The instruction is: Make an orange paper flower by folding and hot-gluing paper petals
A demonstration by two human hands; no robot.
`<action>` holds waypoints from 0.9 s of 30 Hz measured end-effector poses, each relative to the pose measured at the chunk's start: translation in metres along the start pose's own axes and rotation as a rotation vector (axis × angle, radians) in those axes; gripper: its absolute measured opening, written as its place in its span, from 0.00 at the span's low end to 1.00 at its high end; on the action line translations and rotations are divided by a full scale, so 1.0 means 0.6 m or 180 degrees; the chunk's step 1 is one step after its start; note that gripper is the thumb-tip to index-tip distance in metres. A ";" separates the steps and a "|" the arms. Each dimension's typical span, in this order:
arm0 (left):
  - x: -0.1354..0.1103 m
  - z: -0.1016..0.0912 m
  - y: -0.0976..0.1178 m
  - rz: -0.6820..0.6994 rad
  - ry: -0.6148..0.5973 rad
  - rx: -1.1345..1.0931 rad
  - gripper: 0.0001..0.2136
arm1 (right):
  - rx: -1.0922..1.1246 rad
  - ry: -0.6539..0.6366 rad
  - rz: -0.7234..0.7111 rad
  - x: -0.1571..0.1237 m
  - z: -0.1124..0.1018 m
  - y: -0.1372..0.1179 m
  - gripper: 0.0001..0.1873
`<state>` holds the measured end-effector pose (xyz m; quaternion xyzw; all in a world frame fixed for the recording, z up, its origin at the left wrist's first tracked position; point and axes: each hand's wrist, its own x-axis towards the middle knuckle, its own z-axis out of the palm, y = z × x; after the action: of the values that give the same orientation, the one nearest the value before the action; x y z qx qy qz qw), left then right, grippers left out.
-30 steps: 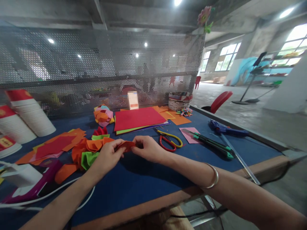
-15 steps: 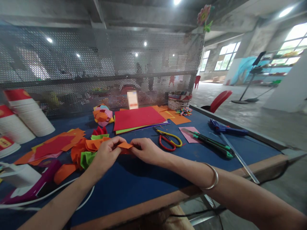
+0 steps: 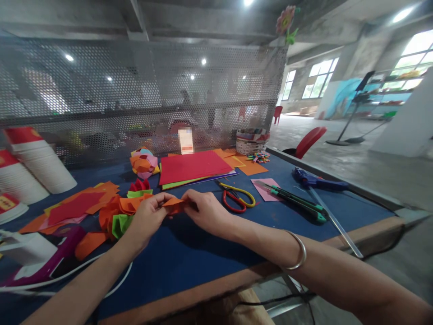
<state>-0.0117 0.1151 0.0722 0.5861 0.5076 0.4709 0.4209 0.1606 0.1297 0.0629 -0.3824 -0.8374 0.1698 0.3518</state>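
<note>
Between my two hands, a little above the blue tabletop (image 3: 162, 271), is a small piece of orange paper (image 3: 174, 206). My left hand (image 3: 152, 215) pinches its left side, and my right hand (image 3: 207, 214) grips the right end with thumb and fingers closed. Part of the paper is hidden by my fingers. Just left of my left hand lie folded paper pieces in orange (image 3: 108, 211), green (image 3: 122, 225) and red (image 3: 140, 185). Scissors (image 3: 238, 198) with red and yellow handles rest beyond my right hand.
Coloured paper sheets (image 3: 196, 167) are stacked at the back, beside a paper ball (image 3: 145, 163) and a woven basket (image 3: 252, 143). A box cutter (image 3: 297, 203) and a blue glue gun (image 3: 318, 181) lie right. Paper cups (image 3: 50, 167) and a purple power strip (image 3: 67, 248) stand left.
The orange paper has tilted, its right end now raised. My right hand has shifted slightly up and left, still gripping it. The left hand keeps its hold.
</note>
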 end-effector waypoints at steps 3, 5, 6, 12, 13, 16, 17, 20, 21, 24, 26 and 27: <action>0.000 0.004 0.001 -0.0225 0.0037 -0.0316 0.12 | 0.0382 0.0230 0.0056 0.001 0.000 0.001 0.06; 0.001 0.006 0.001 -0.0363 0.0031 -0.0422 0.12 | 0.0460 0.0300 0.0037 0.001 0.000 0.001 0.06; 0.001 0.006 0.001 -0.0400 0.0021 -0.0448 0.12 | 0.0496 0.0319 0.0005 0.001 0.001 0.002 0.06; -0.002 0.004 0.007 -0.0456 -0.0028 -0.0614 0.09 | 0.0638 0.0330 -0.0171 0.001 0.004 0.004 0.12; -0.003 0.004 0.009 -0.0478 -0.0023 -0.0674 0.09 | 0.0648 0.0344 -0.0221 0.001 0.005 0.005 0.12; -0.006 0.006 0.014 -0.0512 -0.0062 -0.0881 0.08 | 0.0720 0.0404 -0.0460 0.002 0.006 0.008 0.11; -0.007 0.007 0.015 -0.0515 -0.0087 -0.0923 0.08 | 0.0732 0.0416 -0.0527 0.002 0.006 0.009 0.10; -0.007 0.008 0.012 -0.0499 -0.0099 -0.0915 0.08 | 0.0697 0.0440 -0.0580 0.004 0.006 0.011 0.10; -0.006 0.008 0.011 -0.0482 -0.0071 -0.0884 0.09 | 0.0677 0.0439 -0.0556 0.004 0.006 0.010 0.10; -0.004 0.006 0.007 -0.0419 0.0027 -0.0765 0.10 | 0.0603 0.0380 -0.0390 0.003 0.003 0.007 0.11; -0.002 0.005 0.006 -0.0391 0.0068 -0.0726 0.10 | 0.0618 0.0348 -0.0226 0.003 0.002 0.004 0.11; 0.000 0.004 0.006 -0.0373 0.0091 -0.0721 0.10 | 0.0666 0.0346 -0.0139 0.002 0.001 0.002 0.10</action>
<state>-0.0087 0.1143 0.0752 0.4974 0.4904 0.5081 0.5039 0.1599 0.1313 0.0623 -0.3339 -0.8029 0.2276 0.4383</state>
